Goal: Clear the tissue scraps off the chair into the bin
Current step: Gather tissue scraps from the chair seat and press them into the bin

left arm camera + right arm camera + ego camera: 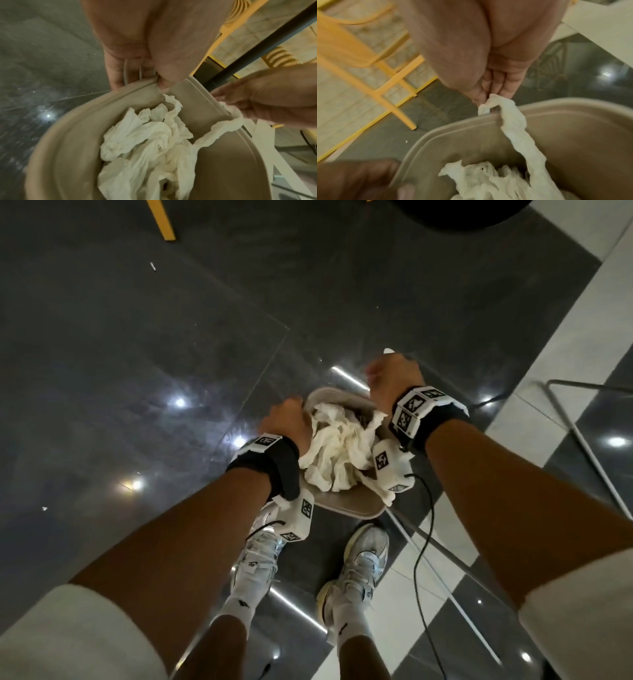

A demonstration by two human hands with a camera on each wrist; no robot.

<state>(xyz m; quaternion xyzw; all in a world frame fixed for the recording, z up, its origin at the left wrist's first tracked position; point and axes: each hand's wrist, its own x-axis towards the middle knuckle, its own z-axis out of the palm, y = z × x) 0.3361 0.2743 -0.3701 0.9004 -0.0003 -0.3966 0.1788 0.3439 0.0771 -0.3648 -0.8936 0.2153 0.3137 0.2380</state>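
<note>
A beige bin (346, 510) sits low between my feet, filled with crumpled white tissue scraps (339, 450). My left hand (287, 419) grips the bin's left rim; in the left wrist view its thumb and fingers (163, 77) pinch the rim (77, 128). My right hand (394, 378) is at the far right rim and pinches the end of a tissue strip (510, 121) that drapes over the rim (573, 105) into the pile (488, 180). The left wrist view shows that hand (265, 97) on the strip (228, 121).
Dark glossy floor tiles surround the bin, with white tiles to the right. A thin metal chair frame (582, 440) stands on the right. Yellow chair legs (397, 86) stand beyond the bin. A black cable (421, 559) trails by my right shoe (363, 563).
</note>
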